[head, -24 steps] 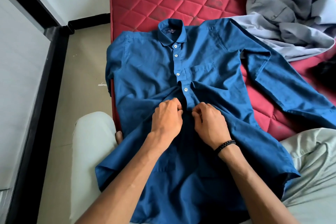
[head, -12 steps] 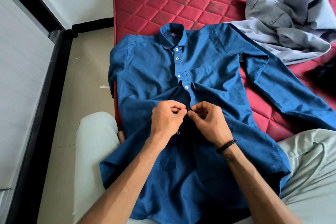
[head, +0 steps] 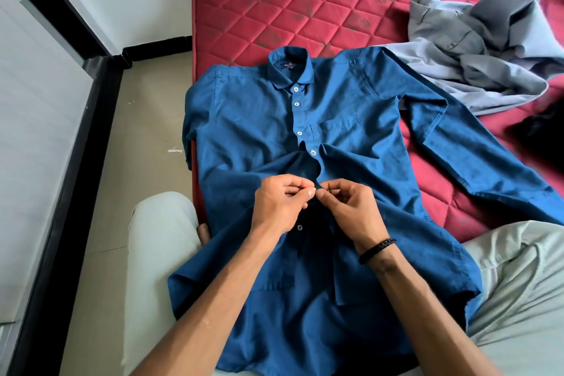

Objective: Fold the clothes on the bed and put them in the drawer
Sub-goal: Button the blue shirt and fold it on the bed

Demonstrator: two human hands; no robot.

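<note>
We see a blue shirt [head: 253,119] spread front-up on the red quilted mattress [head: 274,9], collar toward the far end, its lower part draped over the near edge and across our lap. The four upper buttons are fastened; below them the front gapes open, showing the dark inside.

Our left hand [head: 282,206] and right hand [head: 346,210] meet at the middle of the shirt, just below the fastened buttons. Each grip is clenched on the shirt's front edge: the left thumb and curled fingers pinch the cloth on one side, the right fingertips pinch the facing edge, and the two almost touch. Whether a button sits between the fingertips we cannot tell. Another button [head: 299,227] shows lower down, just below the left hand, undone. A black braided wristband [head: 377,250] circles the right wrist.

The shirt's one long sleeve [head: 488,162] stretches out to the right across the mattress. Beyond it, at the far right, a crumpled grey garment [head: 476,49] lies in a heap, its edge touching the blue shirt's shoulder. Something dark [head: 540,128] lies at the right border, blurred. Our knees, in pale trousers [head: 161,238], flank the shirt, and the tiled floor [head: 146,119] runs along the left.
</note>
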